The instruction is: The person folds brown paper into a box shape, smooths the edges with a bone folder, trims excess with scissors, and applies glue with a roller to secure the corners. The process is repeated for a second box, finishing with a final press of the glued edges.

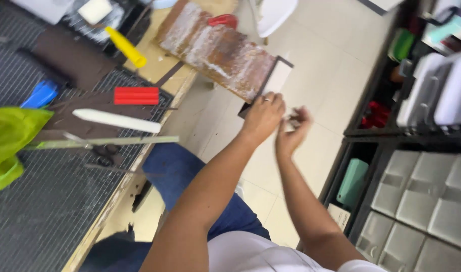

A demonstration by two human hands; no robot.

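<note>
A thin dark-edged strip with a pale face (pixel 274 80) is held out over the tiled floor (pixel 321 75), just beyond the table's edge; the left hand (pixel 263 115), a ring on one finger, is closed on its near end, and the strip rises away from the knuckles. Touching that hand on its right side, the right hand (pixel 292 132) is curled with fingertips pinched together at the same spot; motion blur hides whether it grips the strip or something small of its own. Directly beyond the hands a worn brown board (pixel 218 48) with white smears juts off the table (pixel 109 209). Well to the left of the left hand, on the dark gridded cutting mat (pixel 44 211), lie a red block (pixel 136 95), a white bone folder (pixel 117 121), a long metal ruler (pixel 107 142), scissors (pixel 102 151), a yellow handle (pixel 125 47) and a lime-green bag (pixel 9 141). To the right of the right hand stand grey drawer bins (pixel 421 201) and a dark shelf (pixel 386 136).
</note>
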